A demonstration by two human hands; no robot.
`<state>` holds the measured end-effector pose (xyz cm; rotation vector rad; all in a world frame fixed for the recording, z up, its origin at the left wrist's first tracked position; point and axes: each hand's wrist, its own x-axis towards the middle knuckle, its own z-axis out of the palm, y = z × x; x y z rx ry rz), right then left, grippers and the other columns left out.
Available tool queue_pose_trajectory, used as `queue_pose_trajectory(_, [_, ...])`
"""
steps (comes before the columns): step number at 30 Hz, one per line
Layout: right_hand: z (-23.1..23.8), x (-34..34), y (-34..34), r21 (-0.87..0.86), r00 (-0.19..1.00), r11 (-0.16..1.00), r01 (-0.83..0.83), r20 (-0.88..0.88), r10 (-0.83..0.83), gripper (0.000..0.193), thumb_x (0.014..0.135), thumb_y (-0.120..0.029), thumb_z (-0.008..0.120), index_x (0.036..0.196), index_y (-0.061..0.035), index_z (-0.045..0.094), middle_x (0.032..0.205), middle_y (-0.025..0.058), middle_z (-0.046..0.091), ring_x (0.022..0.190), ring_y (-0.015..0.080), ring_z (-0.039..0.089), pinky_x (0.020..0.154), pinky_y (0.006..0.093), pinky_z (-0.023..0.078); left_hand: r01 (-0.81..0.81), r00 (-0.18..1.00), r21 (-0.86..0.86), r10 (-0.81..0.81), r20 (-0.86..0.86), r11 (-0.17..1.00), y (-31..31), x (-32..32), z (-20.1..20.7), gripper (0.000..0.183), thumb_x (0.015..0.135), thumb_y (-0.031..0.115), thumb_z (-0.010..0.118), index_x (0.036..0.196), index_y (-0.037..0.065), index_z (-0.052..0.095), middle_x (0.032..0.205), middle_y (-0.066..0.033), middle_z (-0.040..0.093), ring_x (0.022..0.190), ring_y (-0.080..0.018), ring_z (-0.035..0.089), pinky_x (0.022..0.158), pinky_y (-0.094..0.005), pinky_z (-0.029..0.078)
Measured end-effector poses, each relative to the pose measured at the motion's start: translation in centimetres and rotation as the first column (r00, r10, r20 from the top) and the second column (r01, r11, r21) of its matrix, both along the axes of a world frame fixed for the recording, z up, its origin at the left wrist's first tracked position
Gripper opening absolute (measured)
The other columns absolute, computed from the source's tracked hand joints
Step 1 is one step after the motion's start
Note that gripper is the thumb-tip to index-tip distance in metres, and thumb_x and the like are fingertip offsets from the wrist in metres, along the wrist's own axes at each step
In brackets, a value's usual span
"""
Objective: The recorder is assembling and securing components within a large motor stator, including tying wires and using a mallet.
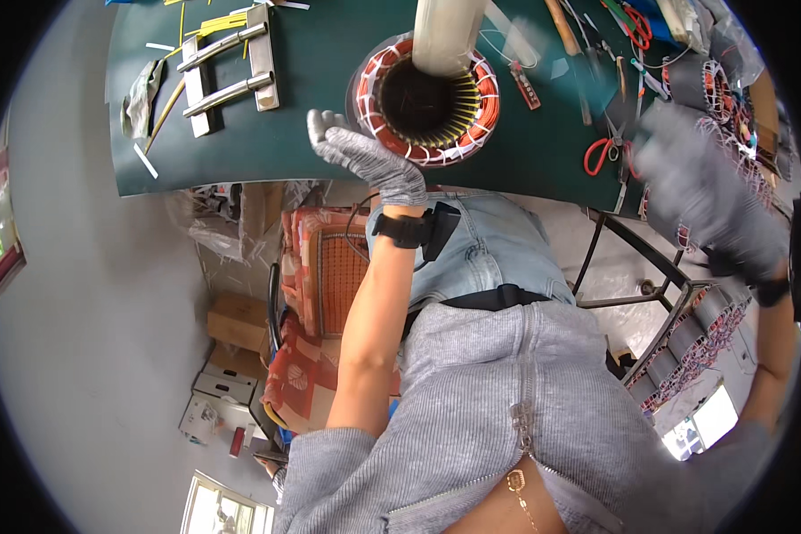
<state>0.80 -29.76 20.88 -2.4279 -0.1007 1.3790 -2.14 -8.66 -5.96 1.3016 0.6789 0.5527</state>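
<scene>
A motor stator (486, 100) stands on the green tabletop, its copper-coloured windings laced with white cord and yellow strips lining its bore. At its near left side is my left hand (365, 160) in a grey glove, wrist against the rim, fingers stretched out to the left and holding nothing. An off-white cylinder (448, 34) covers the stator's far edge. My right hand (699, 178), also gloved, is raised at the far right, smeared by motion; its fingers cannot be made out. Nearest to it lie red-handled scissors (599, 156).
A metal frame with two rods (227, 76) and yellow strips (218, 25) lie at the left of the table (311, 71). A small red tool (525, 84) rests right of the stator. More wound stators (685, 84) are at the right. A patterned chair (311, 267) stands below.
</scene>
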Motion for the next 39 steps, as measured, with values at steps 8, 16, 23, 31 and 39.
queue_pose_trajectory(8, [-6.4, -7.8, -2.4, -0.085, 0.68, 0.955, -0.282, 0.685, 0.262, 0.041, 0.095, -0.021, 0.036, 0.131, -0.0026, 0.036, 0.122, 0.0146, 0.051, 0.101, 0.0208, 0.057, 0.09, 0.0317, 0.045, 0.019, 0.999, -0.095, -0.016, 0.037, 0.995, 0.7, 1.0, 0.5, 0.045, 0.096, 0.037, 0.031, 0.13, 0.007, 0.033, 0.124, -0.0122, 0.038, 0.117, -0.0221, 0.038, 0.1, -0.036, 0.034])
queue_pose_trajectory(16, [-1.2, 2.4, -5.0, 0.565, 0.75, 0.772, 0.291, 0.366, -0.551, 0.036, 0.093, -0.017, 0.039, 0.127, -0.0065, 0.041, 0.12, 0.0149, 0.051, 0.1, 0.0222, 0.058, 0.088, 0.0317, 0.047, -0.01, 1.0, -0.082, 0.009, -0.017, 0.997, 1.2, -1.7, 0.5, 0.046, 0.095, 0.034, 0.029, 0.131, 0.004, 0.03, 0.124, -0.0125, 0.039, 0.113, -0.0207, 0.043, 0.099, -0.0347, 0.036])
queue_pose_trajectory(23, [-2.3, 0.1, 1.8, -0.18, 0.976, 0.962, -0.206, -0.11, 0.188, 0.028, 0.091, -0.01, 0.044, 0.118, -0.01, 0.051, 0.111, 0.0152, 0.055, 0.088, 0.021, 0.06, 0.074, 0.0295, 0.052, -0.045, 0.998, -0.123, 0.038, -0.059, 0.991, 0.9, -0.9, 0.5, 0.049, 0.096, 0.039, 0.029, 0.129, 0.002, 0.033, 0.126, -0.0137, 0.036, 0.118, -0.0244, 0.037, 0.104, -0.0365, 0.03])
queue_pose_trajectory(31, [-3.3, -7.6, -8.1, -0.701, 0.3, 0.709, -0.074, 0.663, 0.686, 0.041, 0.093, -0.02, 0.044, 0.13, -0.0003, 0.041, 0.13, 0.0099, 0.047, 0.106, 0.0236, 0.055, 0.091, 0.0375, 0.046, -0.035, 0.999, -0.26, 0.028, -0.031, 0.965, -0.5, 0.3, 1.2, 0.049, 0.094, 0.038, 0.033, 0.131, 0.007, 0.031, 0.124, -0.0125, 0.035, 0.116, -0.0224, 0.038, 0.1, -0.0358, 0.034])
queue_pose_trajectory(39, [-2.1, 0.1, -2.7, 0.408, 0.868, 0.794, 0.45, 0.011, -0.497, 0.034, 0.088, -0.015, 0.052, 0.119, -0.003, 0.049, 0.113, 0.0123, 0.055, 0.098, 0.0182, 0.056, 0.072, 0.0273, 0.049, 0.004, 0.994, -0.084, -0.013, -0.107, 0.997, 1.3, -2.5, 0.6, 0.049, 0.096, 0.04, 0.029, 0.13, 0.006, 0.03, 0.12, -0.01, 0.038, 0.113, -0.0194, 0.039, 0.099, -0.0336, 0.033])
